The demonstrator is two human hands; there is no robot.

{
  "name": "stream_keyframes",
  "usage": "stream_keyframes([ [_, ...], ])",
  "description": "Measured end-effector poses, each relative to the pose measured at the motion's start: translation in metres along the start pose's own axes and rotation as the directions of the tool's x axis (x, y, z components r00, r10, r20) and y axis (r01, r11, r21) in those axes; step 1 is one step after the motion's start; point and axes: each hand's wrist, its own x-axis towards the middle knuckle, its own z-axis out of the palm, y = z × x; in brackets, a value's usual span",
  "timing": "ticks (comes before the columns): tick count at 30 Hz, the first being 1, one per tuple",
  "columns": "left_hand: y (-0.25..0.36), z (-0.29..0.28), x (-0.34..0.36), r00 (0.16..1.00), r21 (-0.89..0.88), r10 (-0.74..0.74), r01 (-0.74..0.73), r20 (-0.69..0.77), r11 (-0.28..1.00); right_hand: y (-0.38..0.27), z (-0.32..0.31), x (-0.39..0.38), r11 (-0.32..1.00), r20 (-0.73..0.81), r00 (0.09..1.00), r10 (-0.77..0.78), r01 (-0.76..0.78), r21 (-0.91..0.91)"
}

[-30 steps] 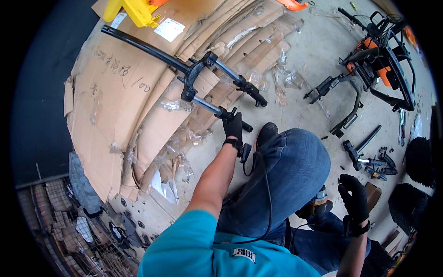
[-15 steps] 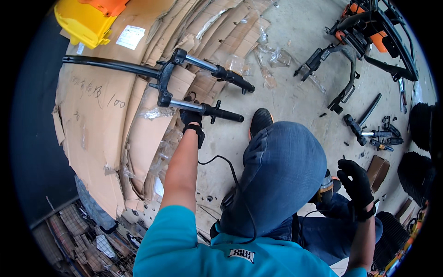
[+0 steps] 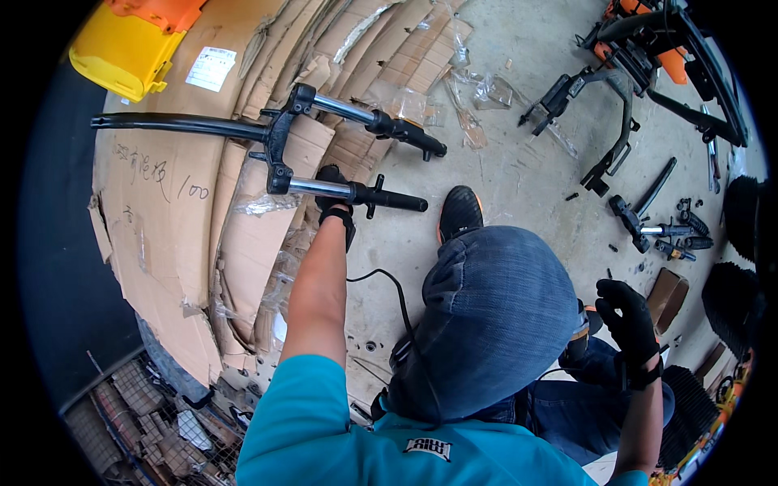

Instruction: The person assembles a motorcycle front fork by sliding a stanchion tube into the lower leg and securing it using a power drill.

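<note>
A motorcycle-type front fork with a long black steering stem and two silver-and-black legs lies across the upper left, above flattened cardboard. My left hand, in a black glove, is closed round the nearer leg, which partly hides the fingers. The stem points left and both leg ends point right. On the right, beside my bent knee, my gloved right hand hovers with half-curled fingers, the thumb apart from them; nothing shows in it.
Stacked flat cardboard covers the left floor. A yellow plastic part rests on it. At upper right stand a black metal frame and a bracket. A smaller fork part and a brown box lie right. A cable crosses my leg.
The view has shifted slightly. The fork's stem end appears a little lower and farther left, while its leg ends stay almost in place. My left hand keeps its hold; my right hand barely moves.
</note>
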Motion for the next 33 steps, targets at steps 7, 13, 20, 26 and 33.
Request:
stream_keyframes([
  [7, 0.058, 0.006, -0.017, 0.983, 0.612, 0.029, -0.134, 0.179, 0.78, 0.008, 0.002, -0.003, 0.999, -0.016, 1.0, -0.024, 0.024, -0.028],
  [13, 0.027, -0.028, -0.066, 0.975, 0.419, 0.22, -0.192, -0.019, 0.887, -0.001, -0.001, 0.002, 0.997, -0.001, 0.998, -0.07, 0.07, -0.039],
  [20, 0.173, -0.088, -0.164, 0.998, 0.19, 0.032, -0.041, 0.05, 0.981, 0.002, -0.001, -0.004, 0.988, -0.04, 0.988, -0.149, 0.147, -0.049],
  [26, 0.294, -0.196, -0.171, 0.998, -0.238, -0.036, 0.023, -0.05, 0.971, 0.008, -0.002, -0.012, 0.98, -0.072, 0.977, -0.201, 0.2, -0.016],
  [33, 0.404, -0.33, -0.031, 0.79, 0.047, 0.403, -0.432, -0.461, 0.901, 0.004, 0.0, -0.017, 0.977, -0.114, 0.971, -0.21, 0.205, -0.057],
])
